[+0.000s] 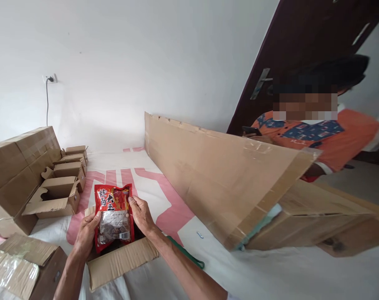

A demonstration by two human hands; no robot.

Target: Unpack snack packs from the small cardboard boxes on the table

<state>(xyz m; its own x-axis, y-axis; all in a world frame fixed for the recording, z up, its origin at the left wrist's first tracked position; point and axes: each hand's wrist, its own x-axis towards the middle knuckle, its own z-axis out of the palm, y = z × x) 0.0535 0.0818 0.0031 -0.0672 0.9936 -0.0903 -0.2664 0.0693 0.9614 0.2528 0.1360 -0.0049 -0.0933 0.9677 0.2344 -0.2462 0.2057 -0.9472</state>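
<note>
A red food packet (113, 216) with large printed characters and a clear window stands upright between my hands. My left hand (87, 232) grips its lower left edge and my right hand (140, 214) grips its right edge. The packet's bottom sits over a small open cardboard box (120, 261), whose front flap hangs toward me.
Several small open cardboard boxes (56, 196) line the left, beside stacked closed cartons (17, 166). A large open carton (227, 179) with a raised flap lies on the right. Behind it is a person in an orange top (327, 133). A white and pink cloth (164, 200) covers the surface.
</note>
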